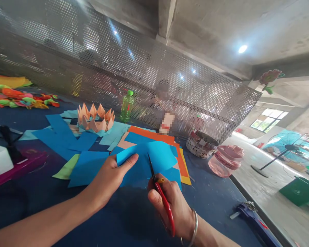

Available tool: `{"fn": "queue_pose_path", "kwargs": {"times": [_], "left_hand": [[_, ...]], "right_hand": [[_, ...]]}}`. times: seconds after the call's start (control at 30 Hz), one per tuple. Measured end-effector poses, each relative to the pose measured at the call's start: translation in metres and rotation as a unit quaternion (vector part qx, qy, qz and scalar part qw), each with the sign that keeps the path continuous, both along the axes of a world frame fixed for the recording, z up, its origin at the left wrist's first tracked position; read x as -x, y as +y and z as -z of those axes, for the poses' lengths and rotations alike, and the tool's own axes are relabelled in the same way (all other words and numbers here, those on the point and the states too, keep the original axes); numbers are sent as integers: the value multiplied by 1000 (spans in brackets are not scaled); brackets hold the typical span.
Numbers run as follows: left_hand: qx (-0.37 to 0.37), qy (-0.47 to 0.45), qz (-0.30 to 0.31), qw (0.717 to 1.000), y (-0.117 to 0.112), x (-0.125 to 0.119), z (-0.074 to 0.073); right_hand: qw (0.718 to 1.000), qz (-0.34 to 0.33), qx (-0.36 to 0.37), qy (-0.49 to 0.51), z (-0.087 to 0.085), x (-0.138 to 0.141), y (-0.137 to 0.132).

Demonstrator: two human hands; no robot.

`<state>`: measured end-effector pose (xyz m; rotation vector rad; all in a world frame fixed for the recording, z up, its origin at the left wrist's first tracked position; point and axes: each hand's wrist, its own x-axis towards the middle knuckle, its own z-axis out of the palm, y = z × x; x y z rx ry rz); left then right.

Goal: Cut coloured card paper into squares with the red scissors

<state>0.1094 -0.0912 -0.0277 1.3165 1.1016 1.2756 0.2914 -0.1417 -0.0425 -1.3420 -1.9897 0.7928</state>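
While the left hand pinches the near left edge of a blue paper sheet, thumb on top and fingers tucked under it, the right hand has its grip closed through the red handles of a pair of scissors. In the head view, the scissor blades point toward 12 o'clock and sit in a cut that runs up the middle of the sheet; the blades look nearly pressed together. A metal bangle circles the right wrist. The sheet is held just above the dark blue worktop, at the centre of the view and over a loose stack of orange and yellow paper.

At 10 o'clock from the hands stands a folded paper crown of peach-coloured points on a pale blue base, with more blue sheets spread around it and a light green piece beside them. A green plastic bottle stands at 12 o'clock against the perforated metal screen. At 2 o'clock sit a woven basket and, just beside it, a pink lidded tub. At 9 o'clock, far left, lie a magenta tray and a heap of coloured paper pieces. A blue tool lies at the worktop edge at 4 o'clock. Behind the screen a person sits, blurred.
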Motion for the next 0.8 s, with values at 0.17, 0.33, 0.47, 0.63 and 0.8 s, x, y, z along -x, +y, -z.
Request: {"fn": "queue_pose_path", "kwargs": {"times": [0.17,0.33,0.47,0.63,0.8], "left_hand": [[26,-20,62,998,2,1,5],[30,5,51,998,3,-1,8],[24,14,55,998,5,0,7],[25,7,58,998,4,1,6],[17,-10,55,998,3,0,6]], "right_hand": [[1000,10,15,7,0,1,1],[1000,20,8,4,-1,2,2],[1000,14,11,4,-3,2,2],[1000,19,15,16,0,1,3],[999,30,6,26,8,1,5]]}}
